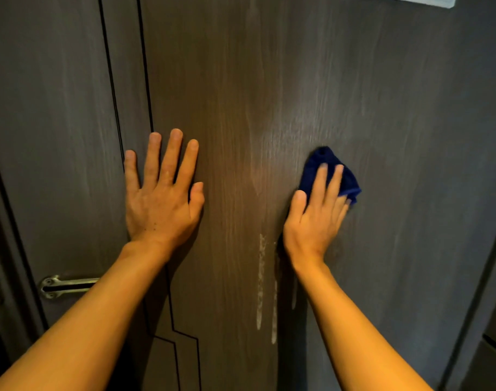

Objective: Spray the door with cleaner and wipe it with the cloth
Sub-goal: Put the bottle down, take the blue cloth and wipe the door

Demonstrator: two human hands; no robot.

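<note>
A dark brown wood-grain door (269, 94) fills the view. My left hand (162, 193) lies flat against it with fingers spread and holds nothing. My right hand (317, 218) presses a bunched dark blue cloth (325, 170) against the door, right of centre. Pale streaks of cleaner (260, 283) run down the door below and between my hands, and a faint wet smear shows higher up. No spray bottle is in view.
A metal lever handle (66, 286) sits at the lower left, partly hidden by my left forearm. Thin black inlay lines (111, 80) run down the door's left side. A pale object (427, 0) shows at the top right edge.
</note>
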